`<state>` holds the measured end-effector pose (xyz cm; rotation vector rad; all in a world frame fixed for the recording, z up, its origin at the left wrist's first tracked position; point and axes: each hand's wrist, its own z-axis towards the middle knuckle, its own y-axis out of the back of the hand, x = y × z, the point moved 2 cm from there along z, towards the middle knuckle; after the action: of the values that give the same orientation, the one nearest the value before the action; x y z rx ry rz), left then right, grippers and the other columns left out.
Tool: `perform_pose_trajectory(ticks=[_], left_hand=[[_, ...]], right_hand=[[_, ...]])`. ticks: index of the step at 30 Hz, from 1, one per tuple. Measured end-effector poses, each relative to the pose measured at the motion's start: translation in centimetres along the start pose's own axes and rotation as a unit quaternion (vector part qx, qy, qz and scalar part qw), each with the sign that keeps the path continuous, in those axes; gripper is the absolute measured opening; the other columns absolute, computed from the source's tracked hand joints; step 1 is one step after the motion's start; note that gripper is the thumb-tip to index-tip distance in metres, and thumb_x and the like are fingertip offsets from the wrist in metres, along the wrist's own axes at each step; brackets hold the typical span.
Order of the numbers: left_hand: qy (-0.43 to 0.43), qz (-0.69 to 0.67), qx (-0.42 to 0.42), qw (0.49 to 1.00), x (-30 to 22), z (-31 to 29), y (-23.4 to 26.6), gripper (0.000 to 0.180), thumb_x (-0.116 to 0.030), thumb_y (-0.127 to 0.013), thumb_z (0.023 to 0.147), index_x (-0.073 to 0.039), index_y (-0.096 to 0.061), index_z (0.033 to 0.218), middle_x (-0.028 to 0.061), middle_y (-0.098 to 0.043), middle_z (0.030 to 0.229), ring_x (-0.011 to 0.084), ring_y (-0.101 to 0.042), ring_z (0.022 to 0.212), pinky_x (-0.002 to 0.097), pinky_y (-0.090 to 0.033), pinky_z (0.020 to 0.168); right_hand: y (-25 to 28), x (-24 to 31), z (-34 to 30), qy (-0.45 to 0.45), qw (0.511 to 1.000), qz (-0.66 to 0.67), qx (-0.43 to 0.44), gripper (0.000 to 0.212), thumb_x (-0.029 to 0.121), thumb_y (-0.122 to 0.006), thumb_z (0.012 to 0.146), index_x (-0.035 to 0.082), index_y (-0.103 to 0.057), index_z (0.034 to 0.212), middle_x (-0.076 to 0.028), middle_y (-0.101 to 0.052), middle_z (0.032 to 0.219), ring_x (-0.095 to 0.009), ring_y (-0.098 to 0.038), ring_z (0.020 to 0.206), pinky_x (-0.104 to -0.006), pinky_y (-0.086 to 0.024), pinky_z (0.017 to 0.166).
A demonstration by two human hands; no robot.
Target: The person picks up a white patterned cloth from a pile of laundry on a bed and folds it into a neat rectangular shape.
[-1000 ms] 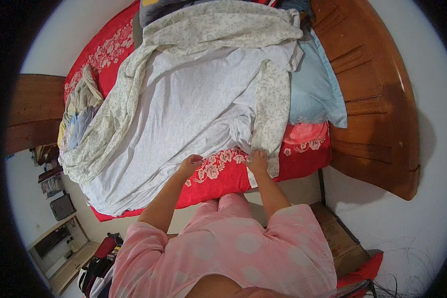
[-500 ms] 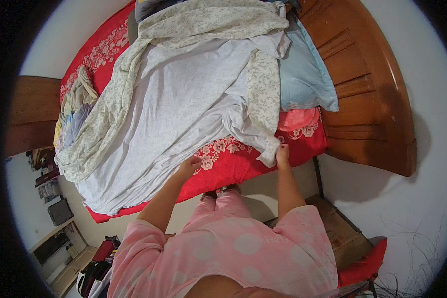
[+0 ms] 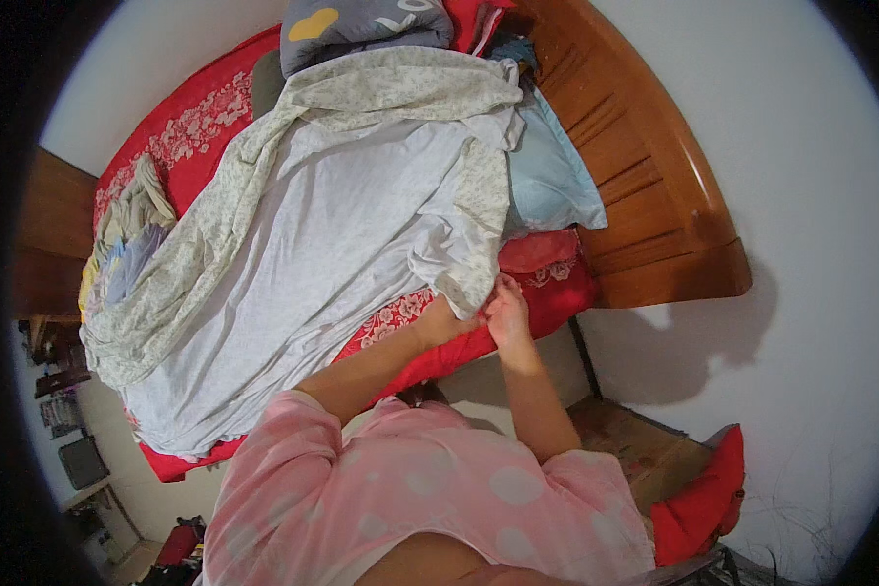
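A bed cover [image 3: 332, 215], white on one face and printed with small leaves or flowers on the other, lies spread and rumpled over the bed. Its near right corner is pulled up at the mattress edge, between my hands. My right hand [image 3: 506, 311] is closed, thumb and fingers pinching the cloth at that corner. Against the same corner, from the left, my left hand [image 3: 445, 322] is closed on the edge, its fingertips partly hidden and close to the right ones. Beneath lies a red flowered bedsheet [image 3: 391, 322].
A light blue pillow [image 3: 552, 176] rests by the wooden headboard [image 3: 654, 186] at the right. Beyond the cover sits a folded grey quilt [image 3: 361, 39]. Crumpled clothes [image 3: 132, 225] lie at the bed's left end. A red cushion-like thing [image 3: 698, 498] is at lower right.
My left hand has moved right and up to the cover's corner, joining my right hand. The corner now shows more patterned face. The view has shifted, with more of the grey quilt showing.
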<state>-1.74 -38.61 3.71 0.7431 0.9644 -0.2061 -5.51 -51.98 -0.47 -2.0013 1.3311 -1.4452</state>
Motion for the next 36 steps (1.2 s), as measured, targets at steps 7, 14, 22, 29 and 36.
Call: perform_pose_trajectory(ticks=[7,14,22,29,36], left_hand=[[0.26,-0.166,-0.084,0.947,5.9,-1.5,0.3,0.03,-0.024,-0.045,0.081,-0.002,-0.05,0.101,0.0228,-0.057,0.087,0.0378,-0.054,0.079,0.0403,-0.042,0.068],[0.119,-0.147,0.191,0.963,-1.3,1.0,-1.3,0.034,-0.02,-0.051,0.081,0.0,-0.047,0.109,0.0149,-0.058,0.094,0.0248,-0.055,0.086,0.0333,-0.042,0.075],[0.064,-0.125,0.074,0.987,2.3,-3.5,2.3,0.058,-0.021,-0.065,0.068,-0.006,-0.04,0.118,0.0168,-0.045,0.114,0.0308,-0.042,0.108,0.0349,-0.033,0.091],[0.196,0.025,0.087,0.976,5.8,-7.6,-0.3,0.078,-0.031,-0.072,0.058,-0.01,-0.033,0.123,0.0168,-0.043,0.115,0.0332,-0.04,0.108,0.0393,-0.034,0.091],[0.255,0.15,0.114,0.948,2.4,-8.2,-4.9,0.098,-0.034,-0.075,0.051,-0.018,-0.02,0.13,0.0145,-0.027,0.129,0.0332,-0.025,0.12,0.05,-0.024,0.096]], right_hand=[[-2.7,0.0,-5.2,0.033,0.944,-0.319,0.079,0.048,-0.001,-0.05,0.073,0.005,-0.036,0.119,-0.01,-0.041,0.119,-0.018,-0.04,0.105,-0.0298,-0.035,0.087],[-1.9,-1.7,-6.7,0.149,0.957,-0.24,-0.063,0.043,0.008,-0.048,0.078,0.002,-0.036,0.119,-0.009,-0.045,0.113,-0.018,-0.045,0.102,-0.0293,-0.037,0.086],[-0.1,5.4,-6.9,0.153,0.952,-0.114,-0.24,0.041,0.027,-0.045,0.084,0.006,-0.039,0.118,-0.01,-0.046,0.115,-0.024,-0.047,0.102,-0.0395,-0.039,0.082],[-0.5,17.1,-8.9,0.244,0.931,-0.026,-0.268,0.05,0.035,-0.037,0.087,0.003,-0.03,0.124,-0.014,-0.036,0.126,-0.028,-0.038,0.113,-0.0394,-0.031,0.093],[-0.6,25.2,-10.8,0.268,0.948,-0.038,-0.169,0.049,0.035,-0.032,0.088,-0.001,-0.032,0.121,-0.015,-0.038,0.124,-0.028,-0.037,0.114,-0.041,-0.029,0.095]])
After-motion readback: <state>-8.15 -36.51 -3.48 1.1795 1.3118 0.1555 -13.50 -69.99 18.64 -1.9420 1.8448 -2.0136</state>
